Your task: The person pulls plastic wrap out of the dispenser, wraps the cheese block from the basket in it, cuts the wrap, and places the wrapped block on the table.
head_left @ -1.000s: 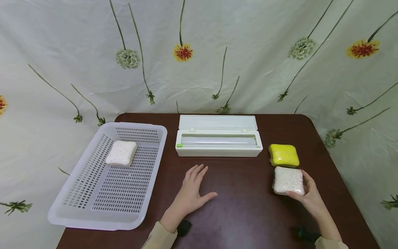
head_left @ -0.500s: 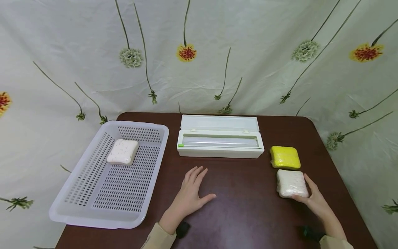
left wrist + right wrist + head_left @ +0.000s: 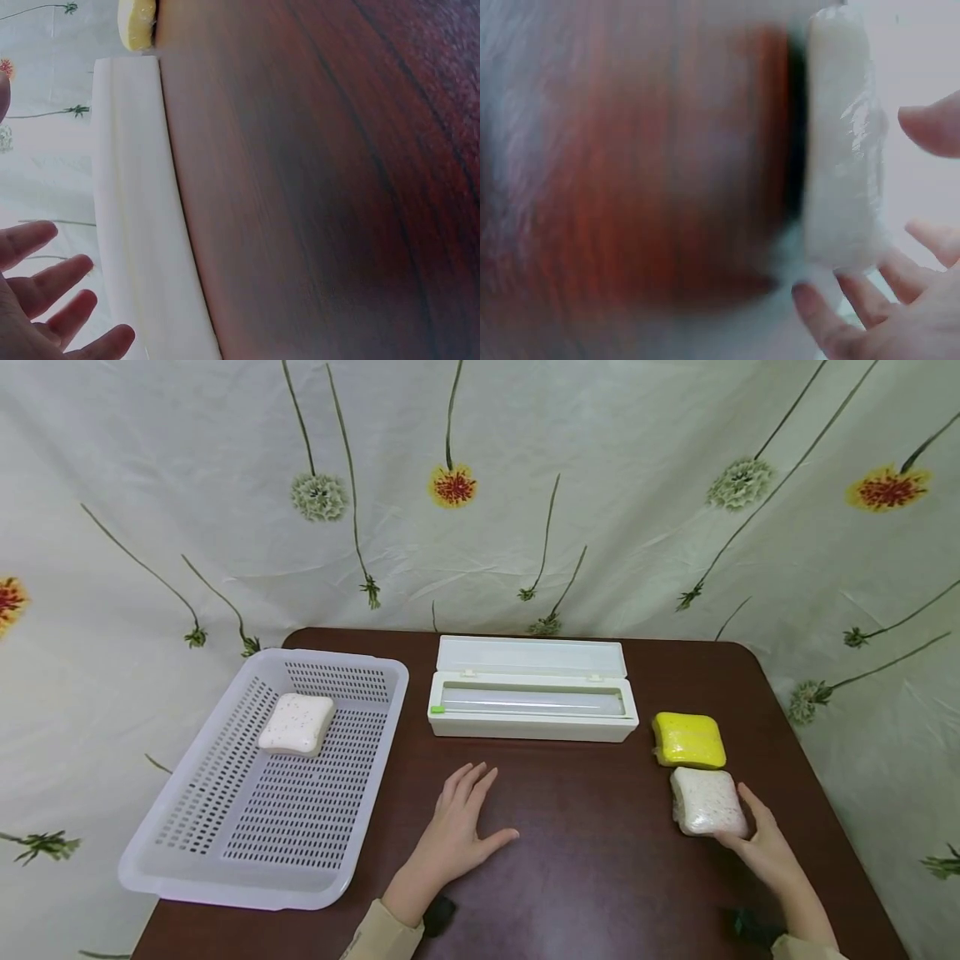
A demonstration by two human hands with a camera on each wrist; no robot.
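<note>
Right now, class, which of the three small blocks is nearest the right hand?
The shiny-wrapped white block, right beside the right hand. The yellow block lies just beyond it, and the other white block sits inside the basket.

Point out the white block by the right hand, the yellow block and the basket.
White block (image 3: 708,800): head view, middle of its top face.
Yellow block (image 3: 688,737): head view, middle of its top face.
Basket (image 3: 296,818): head view, bare slotted floor.

Pale cloth (image 3: 622,410) behind, printed green stems (image 3: 347,452), yellow-red blooms (image 3: 453,487); dark brown table (image 3: 570,843), rounded far corners (image 3: 738,652)
</note>
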